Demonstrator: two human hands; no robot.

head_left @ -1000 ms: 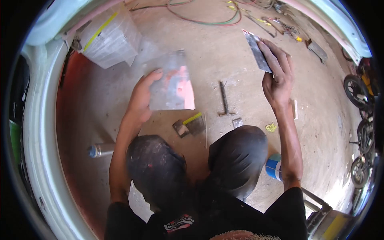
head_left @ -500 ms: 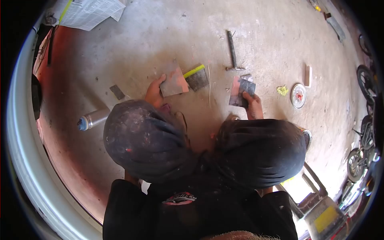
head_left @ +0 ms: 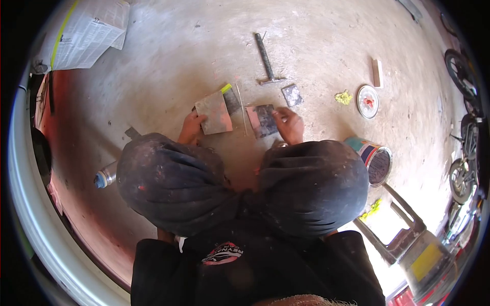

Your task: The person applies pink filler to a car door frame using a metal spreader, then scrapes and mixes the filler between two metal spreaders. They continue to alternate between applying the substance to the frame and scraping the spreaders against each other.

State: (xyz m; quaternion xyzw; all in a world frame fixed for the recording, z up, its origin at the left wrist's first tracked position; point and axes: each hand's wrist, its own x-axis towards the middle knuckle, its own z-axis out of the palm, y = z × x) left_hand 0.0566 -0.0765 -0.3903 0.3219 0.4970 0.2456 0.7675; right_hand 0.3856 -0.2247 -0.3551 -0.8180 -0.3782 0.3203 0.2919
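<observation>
My left hand (head_left: 192, 126) is closed on the left edge of a square grey sheet (head_left: 213, 113) with a pinkish right edge. Behind that sheet, a dark piece with a yellow-green edge (head_left: 232, 100) partly shows. My right hand (head_left: 290, 125) has its fingers closed on the right side of a dark sheet (head_left: 263, 121) with a pink left band. Between the two sheets lies a thin stick (head_left: 241, 109). A small dark square (head_left: 292, 95) with whitish marks rests on the floor just beyond my right hand.
A hammer (head_left: 265, 58) lies ahead. To the right are a round lid (head_left: 368, 101), yellow-green crumpled material (head_left: 343, 97), a block (head_left: 377, 73), a paint can (head_left: 376, 162) and a stool (head_left: 408, 245). A bottle (head_left: 105, 175) is at left, near a vehicle panel (head_left: 25, 168).
The view has shifted. My hands and their sheets are closer together, the right sheet has moved off the small dark square, and the left one covers more of the yellow-edged piece.
</observation>
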